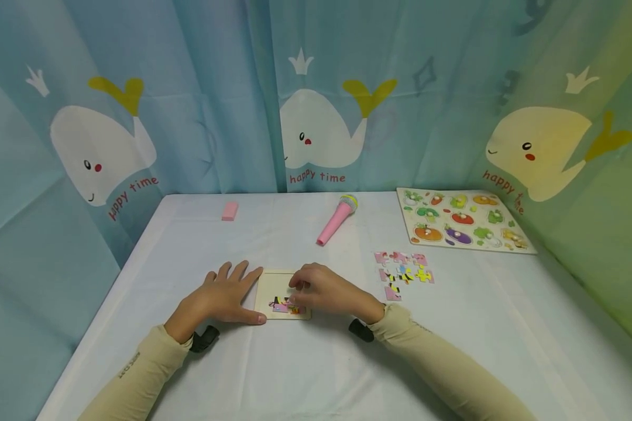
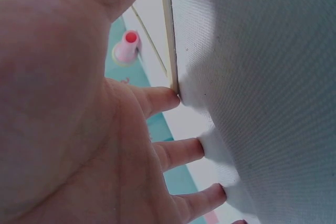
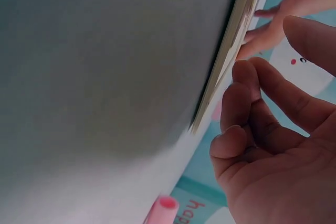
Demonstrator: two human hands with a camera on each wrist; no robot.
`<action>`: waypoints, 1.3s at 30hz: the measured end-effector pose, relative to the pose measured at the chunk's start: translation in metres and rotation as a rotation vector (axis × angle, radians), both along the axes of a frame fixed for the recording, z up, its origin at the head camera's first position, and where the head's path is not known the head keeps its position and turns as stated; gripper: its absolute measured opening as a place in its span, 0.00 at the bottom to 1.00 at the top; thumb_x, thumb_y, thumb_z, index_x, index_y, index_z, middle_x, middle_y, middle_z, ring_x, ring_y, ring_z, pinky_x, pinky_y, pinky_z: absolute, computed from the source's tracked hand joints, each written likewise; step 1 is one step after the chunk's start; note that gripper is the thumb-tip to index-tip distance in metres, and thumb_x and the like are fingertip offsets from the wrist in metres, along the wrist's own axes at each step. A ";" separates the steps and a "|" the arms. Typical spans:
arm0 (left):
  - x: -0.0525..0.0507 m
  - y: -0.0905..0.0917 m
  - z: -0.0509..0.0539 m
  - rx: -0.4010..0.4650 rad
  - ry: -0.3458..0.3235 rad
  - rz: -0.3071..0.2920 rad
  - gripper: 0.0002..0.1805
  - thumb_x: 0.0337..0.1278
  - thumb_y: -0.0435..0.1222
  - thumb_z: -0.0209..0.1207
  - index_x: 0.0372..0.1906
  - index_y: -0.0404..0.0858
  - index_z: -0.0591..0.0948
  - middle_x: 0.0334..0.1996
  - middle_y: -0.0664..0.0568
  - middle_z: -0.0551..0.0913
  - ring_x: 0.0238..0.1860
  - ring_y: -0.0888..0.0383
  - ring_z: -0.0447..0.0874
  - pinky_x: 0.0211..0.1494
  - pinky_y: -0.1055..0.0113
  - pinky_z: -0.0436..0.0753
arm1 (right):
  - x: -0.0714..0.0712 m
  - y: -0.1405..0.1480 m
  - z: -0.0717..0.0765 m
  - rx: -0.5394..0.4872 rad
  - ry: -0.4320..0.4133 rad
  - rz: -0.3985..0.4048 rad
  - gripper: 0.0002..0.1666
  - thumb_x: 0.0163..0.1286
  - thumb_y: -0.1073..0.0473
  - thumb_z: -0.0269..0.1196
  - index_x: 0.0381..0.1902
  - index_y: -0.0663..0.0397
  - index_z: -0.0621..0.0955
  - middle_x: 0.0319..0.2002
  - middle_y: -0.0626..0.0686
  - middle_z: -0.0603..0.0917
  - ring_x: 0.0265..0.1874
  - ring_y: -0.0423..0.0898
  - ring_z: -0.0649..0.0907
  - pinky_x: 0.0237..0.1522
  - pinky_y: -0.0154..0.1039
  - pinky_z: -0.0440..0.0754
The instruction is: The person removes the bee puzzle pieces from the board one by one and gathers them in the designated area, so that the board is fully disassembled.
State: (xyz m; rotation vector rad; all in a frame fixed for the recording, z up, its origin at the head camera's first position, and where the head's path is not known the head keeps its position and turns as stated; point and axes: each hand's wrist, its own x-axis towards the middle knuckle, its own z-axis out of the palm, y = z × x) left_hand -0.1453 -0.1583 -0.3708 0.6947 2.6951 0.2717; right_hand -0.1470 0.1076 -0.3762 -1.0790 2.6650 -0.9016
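A small wooden puzzle tray (image 1: 267, 283) lies on the white table, with a few joined jigsaw pieces (image 1: 281, 306) along its lower right part. My left hand (image 1: 225, 295) is spread at the tray's left side, thumb and index finger touching its edge. In the left wrist view the other fingertips (image 2: 215, 195) rest on the cloth. Above the tray's right part hovers my right hand (image 1: 323, 290), fingers loosely bent. The right wrist view shows its thumb (image 3: 310, 38) apart from the fingers, with nothing visible between them. The hand partly hides the pieces in the tray.
Several loose jigsaw pieces (image 1: 404, 273) lie right of the right hand. A pink toy microphone (image 1: 335, 222) lies behind the tray. A vegetable peg puzzle board (image 1: 442, 244) sits at the back right, and a pink block (image 1: 230, 211) at the back left. Whale-print curtains (image 1: 216, 117) surround the table.
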 end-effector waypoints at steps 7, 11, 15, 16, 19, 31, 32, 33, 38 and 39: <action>0.001 0.000 0.001 0.008 0.000 -0.009 0.61 0.58 0.65 0.72 0.85 0.35 0.60 0.81 0.29 0.55 0.78 0.22 0.51 0.71 0.25 0.58 | 0.001 -0.011 -0.003 0.037 0.007 0.012 0.13 0.71 0.59 0.74 0.47 0.61 0.89 0.40 0.49 0.84 0.43 0.45 0.77 0.50 0.40 0.77; 0.001 0.000 0.001 0.009 -0.001 -0.009 0.60 0.58 0.65 0.71 0.84 0.35 0.60 0.81 0.29 0.55 0.78 0.23 0.51 0.71 0.25 0.58 | 0.001 -0.016 -0.004 0.055 0.017 0.037 0.13 0.68 0.59 0.76 0.45 0.61 0.89 0.40 0.49 0.84 0.43 0.44 0.76 0.50 0.40 0.75; 0.001 0.000 0.000 0.009 -0.007 -0.003 0.60 0.58 0.65 0.71 0.85 0.36 0.60 0.82 0.29 0.54 0.78 0.23 0.51 0.71 0.26 0.58 | 0.002 -0.021 -0.005 0.085 0.073 0.068 0.10 0.66 0.60 0.77 0.42 0.60 0.89 0.38 0.49 0.85 0.41 0.44 0.76 0.50 0.40 0.73; 0.001 0.000 0.000 0.007 -0.006 -0.003 0.60 0.58 0.65 0.71 0.85 0.36 0.60 0.82 0.29 0.54 0.78 0.23 0.51 0.71 0.26 0.58 | 0.002 -0.022 -0.004 0.091 0.083 0.072 0.10 0.66 0.61 0.77 0.41 0.59 0.89 0.38 0.48 0.85 0.41 0.43 0.76 0.51 0.40 0.72; 0.001 0.000 0.000 0.005 0.001 -0.006 0.60 0.58 0.65 0.72 0.85 0.36 0.60 0.81 0.29 0.55 0.78 0.23 0.51 0.71 0.25 0.58 | 0.003 -0.024 -0.004 0.102 0.098 0.080 0.08 0.66 0.63 0.77 0.39 0.59 0.89 0.37 0.48 0.85 0.41 0.43 0.76 0.52 0.41 0.72; 0.001 0.000 0.001 0.001 -0.008 -0.007 0.61 0.58 0.65 0.71 0.85 0.35 0.59 0.81 0.29 0.54 0.78 0.23 0.51 0.71 0.25 0.58 | 0.005 -0.026 -0.006 0.049 0.059 0.079 0.06 0.67 0.70 0.71 0.37 0.57 0.85 0.34 0.47 0.84 0.38 0.41 0.78 0.50 0.39 0.76; 0.001 0.000 0.001 0.004 -0.009 -0.006 0.61 0.58 0.64 0.71 0.85 0.35 0.59 0.81 0.29 0.54 0.78 0.22 0.51 0.71 0.25 0.58 | 0.005 -0.025 -0.005 0.026 0.034 0.078 0.06 0.68 0.71 0.70 0.37 0.57 0.84 0.34 0.47 0.84 0.36 0.40 0.78 0.47 0.37 0.77; 0.001 0.000 0.002 0.005 -0.011 -0.005 0.61 0.58 0.64 0.72 0.85 0.35 0.59 0.81 0.29 0.54 0.78 0.22 0.50 0.71 0.25 0.57 | 0.006 -0.025 -0.005 0.000 0.010 0.078 0.06 0.69 0.72 0.69 0.36 0.57 0.84 0.33 0.46 0.84 0.35 0.39 0.78 0.45 0.36 0.77; 0.002 -0.001 0.002 0.010 -0.007 -0.003 0.60 0.58 0.64 0.72 0.85 0.36 0.59 0.82 0.29 0.54 0.79 0.22 0.50 0.72 0.25 0.57 | 0.009 -0.023 -0.003 -0.093 -0.075 0.061 0.08 0.71 0.75 0.66 0.36 0.58 0.82 0.31 0.44 0.81 0.31 0.35 0.77 0.37 0.33 0.78; 0.002 -0.001 0.002 0.008 -0.004 -0.002 0.60 0.58 0.64 0.72 0.85 0.36 0.59 0.82 0.29 0.54 0.79 0.22 0.50 0.72 0.26 0.57 | 0.010 -0.023 -0.002 -0.103 -0.085 0.051 0.08 0.71 0.75 0.66 0.36 0.58 0.82 0.31 0.43 0.81 0.31 0.34 0.77 0.37 0.33 0.78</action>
